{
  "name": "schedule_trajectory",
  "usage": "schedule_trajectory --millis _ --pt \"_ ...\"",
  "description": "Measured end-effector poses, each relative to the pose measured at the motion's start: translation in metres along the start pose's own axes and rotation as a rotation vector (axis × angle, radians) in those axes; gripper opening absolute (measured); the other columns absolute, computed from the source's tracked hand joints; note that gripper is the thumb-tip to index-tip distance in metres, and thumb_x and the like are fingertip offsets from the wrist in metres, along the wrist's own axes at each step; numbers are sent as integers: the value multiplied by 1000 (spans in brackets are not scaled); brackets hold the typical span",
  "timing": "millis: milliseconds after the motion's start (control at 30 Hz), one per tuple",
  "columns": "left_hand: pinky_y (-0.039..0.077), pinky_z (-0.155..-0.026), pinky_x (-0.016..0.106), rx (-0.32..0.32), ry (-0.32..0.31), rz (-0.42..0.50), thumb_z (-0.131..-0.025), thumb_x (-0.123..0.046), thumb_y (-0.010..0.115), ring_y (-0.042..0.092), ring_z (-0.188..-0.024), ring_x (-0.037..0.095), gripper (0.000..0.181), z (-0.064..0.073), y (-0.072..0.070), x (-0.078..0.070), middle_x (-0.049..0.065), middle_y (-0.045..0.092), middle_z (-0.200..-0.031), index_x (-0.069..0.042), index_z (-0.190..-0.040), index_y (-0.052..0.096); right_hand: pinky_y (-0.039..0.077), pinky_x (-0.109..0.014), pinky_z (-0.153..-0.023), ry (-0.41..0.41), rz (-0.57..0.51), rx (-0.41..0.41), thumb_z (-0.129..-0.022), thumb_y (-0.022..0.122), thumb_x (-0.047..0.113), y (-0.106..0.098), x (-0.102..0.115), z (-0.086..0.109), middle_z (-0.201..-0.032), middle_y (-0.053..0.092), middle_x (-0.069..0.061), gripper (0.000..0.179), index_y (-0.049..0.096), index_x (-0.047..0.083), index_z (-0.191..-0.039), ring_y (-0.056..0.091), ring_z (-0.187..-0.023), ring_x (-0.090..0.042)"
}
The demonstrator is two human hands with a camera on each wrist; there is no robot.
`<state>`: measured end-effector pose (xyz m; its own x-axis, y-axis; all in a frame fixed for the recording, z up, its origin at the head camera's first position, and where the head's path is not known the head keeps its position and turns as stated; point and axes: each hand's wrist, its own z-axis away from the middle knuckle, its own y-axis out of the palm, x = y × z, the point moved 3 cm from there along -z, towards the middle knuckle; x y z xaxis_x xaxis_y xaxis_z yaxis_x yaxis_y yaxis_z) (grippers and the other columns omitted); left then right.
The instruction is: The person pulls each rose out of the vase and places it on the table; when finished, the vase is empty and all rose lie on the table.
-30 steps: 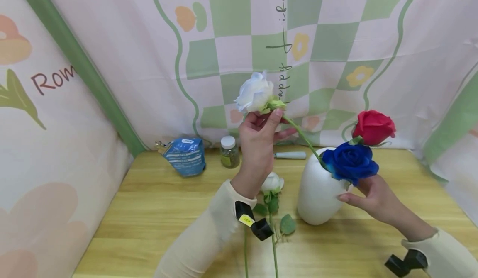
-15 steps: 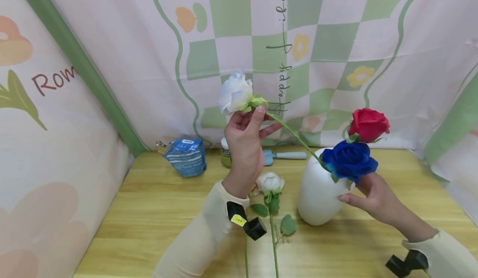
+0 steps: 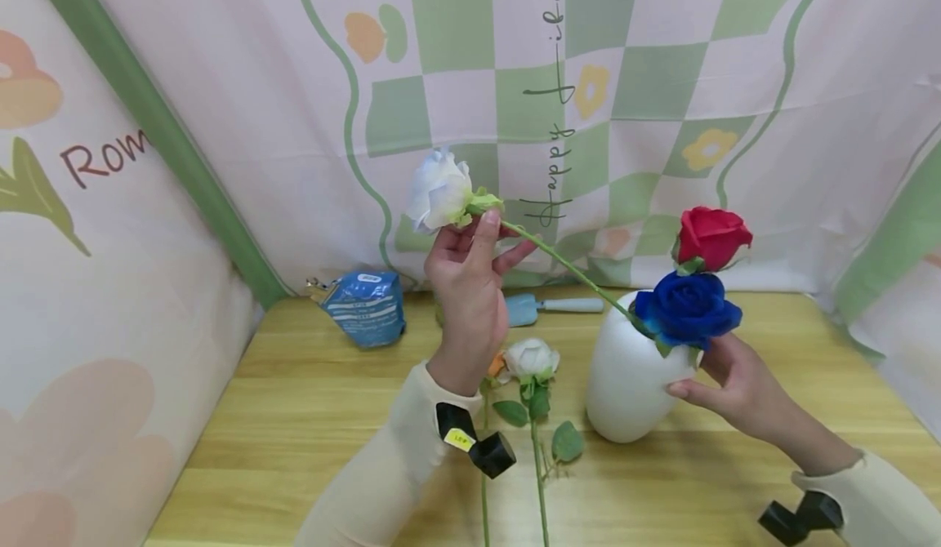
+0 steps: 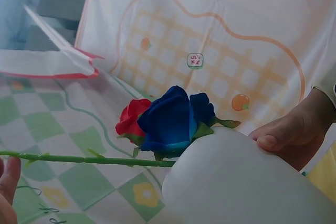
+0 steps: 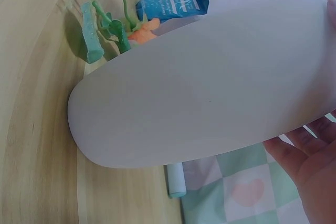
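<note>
A pale white rose (image 3: 439, 193) is pinched just below its bloom between the thumb and fingers of the left hand (image 3: 469, 290); the bloom is held above the back part of the tabletop (image 3: 294, 449), and the stem slants down to the mouth of a white vase (image 3: 625, 392). The vase is placed right of centre on the tabletop, nearer the back edge, and is gripped near its top by the right hand (image 3: 738, 384), the thumb laid against its wall. At the vase's mouth a blue rose (image 3: 689, 309) is leaned toward the right edge, with a red rose (image 3: 713, 239) behind it. Near the middle of the tabletop a cream rose (image 3: 532, 358) and a partly hidden orange flower (image 3: 497, 365) are laid side by side. A blue bag (image 3: 367, 309) is set near the back left corner; a light blue trowel (image 3: 524, 310) is laid along the back edge.
</note>
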<state>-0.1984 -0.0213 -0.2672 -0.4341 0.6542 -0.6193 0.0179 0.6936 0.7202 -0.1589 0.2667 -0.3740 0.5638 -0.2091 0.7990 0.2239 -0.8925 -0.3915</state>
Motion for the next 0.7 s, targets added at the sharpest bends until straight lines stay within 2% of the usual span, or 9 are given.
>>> schedule_trajectory --millis 467,700 --pt "65 -73 40 -36 -7 -5 -98 -6 61 68 -80 14 10 -2 -16 -10 3 62 -92 -6 -108 62 47 -4 -97 -28 13 4 -71 70 -24 1 0 -1 -141 55 14 86 38 -3 -148 57 -122 7" --pt "65 -69 36 -109 -33 14 -97 -5 62 68 -79 14 9 -4 -32 -11 4 64 -93 -4 -106 62 47 -5 -97 -56 -37 -13 -69 71 -25 1 -1 -1 -141 56 11 87 40 -3 -147 58 -121 4"
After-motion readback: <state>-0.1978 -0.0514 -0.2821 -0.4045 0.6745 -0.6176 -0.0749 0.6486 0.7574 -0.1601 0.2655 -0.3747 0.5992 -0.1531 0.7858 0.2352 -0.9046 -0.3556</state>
